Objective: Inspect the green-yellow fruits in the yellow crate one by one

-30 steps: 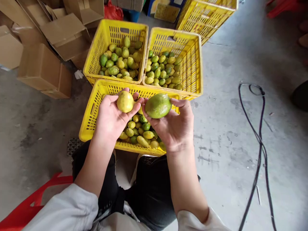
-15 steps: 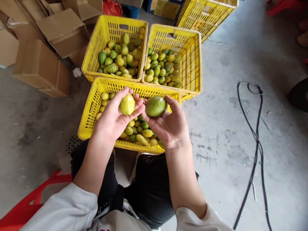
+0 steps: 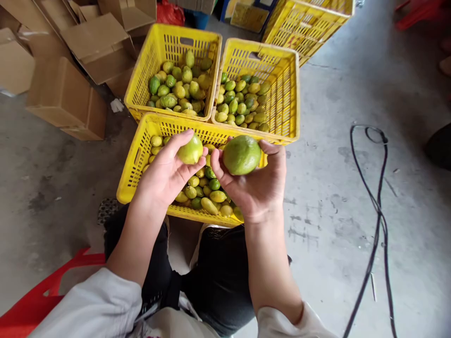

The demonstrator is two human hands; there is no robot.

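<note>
Between the thumb and fingers of my left hand (image 3: 162, 171) is a yellow-green lemon (image 3: 190, 149). My right hand (image 3: 259, 185) holds a larger green lemon (image 3: 241, 155), cradled on the fingers with the thumb at its right side. The two hands are slightly apart, palms up, over the front yellow crate (image 3: 128, 180). Inside that crate lie several green and yellow lemons (image 3: 209, 205), partly hidden by my hands.
Behind stand a left yellow crate (image 3: 141, 70) and a right yellow crate (image 3: 296, 94), both with lemons. Cardboard boxes (image 3: 63, 96) are piled at the left. A black cable (image 3: 378, 202) lies on the floor at right. A red chair (image 3: 52, 286) shows at lower left.
My right hand has moved right, away from my left, and the green lemon in it has turned and looks rounder. My left hand has tilted its lemon slightly. The view has shifted a little.
</note>
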